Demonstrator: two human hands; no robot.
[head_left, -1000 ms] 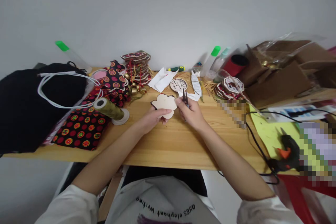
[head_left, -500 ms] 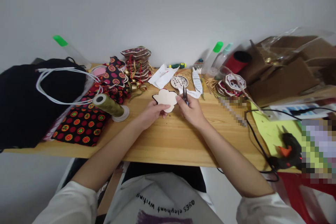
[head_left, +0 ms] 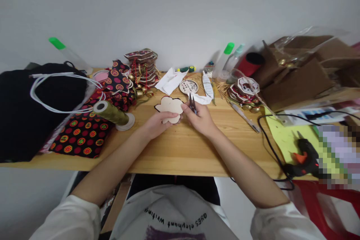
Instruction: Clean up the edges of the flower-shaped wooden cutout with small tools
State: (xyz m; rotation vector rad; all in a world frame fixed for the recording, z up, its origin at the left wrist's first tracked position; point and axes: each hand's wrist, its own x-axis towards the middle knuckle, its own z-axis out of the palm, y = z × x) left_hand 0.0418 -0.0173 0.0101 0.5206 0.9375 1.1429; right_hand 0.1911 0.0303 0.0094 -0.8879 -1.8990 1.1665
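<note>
Snips (head_left: 192, 104) sit pinched in the right hand (head_left: 200, 120), beside the left hand (head_left: 156, 123) gripping a cutout (head_left: 169, 106) steady.

Left hand (head_left: 154, 123) grips a flower-shaped wooden cutout (head_left: 168, 106), held just above the wooden table (head_left: 180, 150). Right hand (head_left: 200, 119) holds small thread snips (head_left: 192, 103), blades up, just beside the cutout's right edge. Olive thread spool (head_left: 111, 113) lies tilted at left on patterned fabric (head_left: 81, 135). Black glue gun (head_left: 305, 155) at right on a yellow sheet (head_left: 287, 138).
</note>
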